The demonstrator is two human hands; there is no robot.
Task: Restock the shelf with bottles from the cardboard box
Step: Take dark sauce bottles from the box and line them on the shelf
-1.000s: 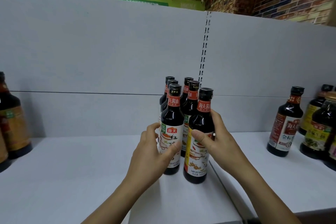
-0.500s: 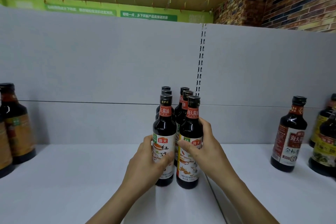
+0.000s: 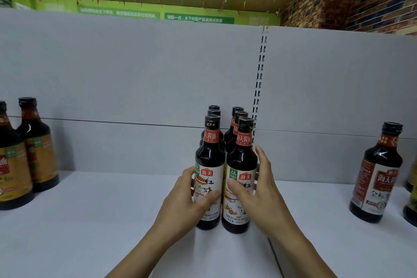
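Several dark soy sauce bottles stand in two short rows on the white shelf (image 3: 90,221), close to the back panel. My left hand (image 3: 185,203) grips the front left bottle (image 3: 208,162) at its label, thumb across the front. My right hand (image 3: 261,196) holds the front right bottle (image 3: 242,162), with the thumb on the label and the fingers up along its right side. Both front bottles stand upright on the shelf, side by side. The cardboard box is out of view.
Two bigger bottles with yellow labels (image 3: 38,149) stand at the far left. A red-labelled bottle (image 3: 376,176) stands at the right, with more bottles (image 3: 411,207) cut off by the edge. A slotted upright (image 3: 259,79) splits the back panel. A seam (image 3: 275,255) runs between shelf boards.
Both front bottles have slid back against the rows behind them. My right fingers lie straighter along the bottle's side than before. The view has tilted upward.
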